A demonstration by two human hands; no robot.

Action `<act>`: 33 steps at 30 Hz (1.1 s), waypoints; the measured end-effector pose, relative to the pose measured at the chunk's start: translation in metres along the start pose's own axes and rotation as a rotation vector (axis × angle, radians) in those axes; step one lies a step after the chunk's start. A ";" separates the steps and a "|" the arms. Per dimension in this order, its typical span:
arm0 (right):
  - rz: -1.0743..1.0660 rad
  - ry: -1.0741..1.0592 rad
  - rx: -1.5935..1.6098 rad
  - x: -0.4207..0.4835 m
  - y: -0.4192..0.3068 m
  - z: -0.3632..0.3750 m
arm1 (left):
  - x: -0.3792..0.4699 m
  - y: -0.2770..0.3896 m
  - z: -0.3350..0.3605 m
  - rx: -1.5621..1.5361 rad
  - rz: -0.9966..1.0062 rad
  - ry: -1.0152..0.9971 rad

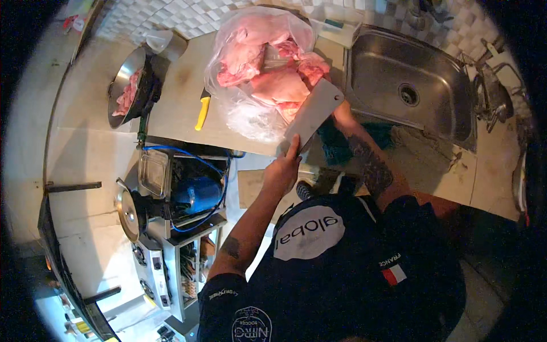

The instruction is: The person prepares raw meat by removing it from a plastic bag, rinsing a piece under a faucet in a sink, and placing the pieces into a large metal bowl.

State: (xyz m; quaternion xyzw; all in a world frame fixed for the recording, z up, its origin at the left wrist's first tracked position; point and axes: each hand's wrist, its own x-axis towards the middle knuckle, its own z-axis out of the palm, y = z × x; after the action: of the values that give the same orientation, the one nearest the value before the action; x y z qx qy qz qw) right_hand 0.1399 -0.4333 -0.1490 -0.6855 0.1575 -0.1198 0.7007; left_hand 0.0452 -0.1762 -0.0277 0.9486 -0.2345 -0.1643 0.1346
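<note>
My left hand grips the lower end of a broad metal cleaver, its index finger laid along the blade. The blade slants up to the right, with a round hole near its far corner. Behind it my right hand is mostly hidden; only the wrist side shows, and what its fingers do cannot be seen. Large pieces of raw, skin-on meat lie in an opened clear plastic bag on the counter, beside and partly behind the blade. A yellow-handled knife rests left of the bag, its blade end covered.
A wok with raw meat strips stands at the left. To the right is a steel sink, with a green cloth before it. Below left are a blue gas cylinder, a lidded pot and a gas stove.
</note>
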 end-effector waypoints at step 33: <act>-1.131 -0.632 -1.566 0.017 -0.204 0.117 | -0.051 -0.099 -0.006 -1.550 -0.157 0.376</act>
State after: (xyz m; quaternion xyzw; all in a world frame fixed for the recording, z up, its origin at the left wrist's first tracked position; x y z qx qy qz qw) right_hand 0.2102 -0.3386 0.0552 -0.9261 -0.3481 -0.1100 -0.0951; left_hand 0.0440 -0.0660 -0.0425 0.6107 0.0405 -0.1268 0.7806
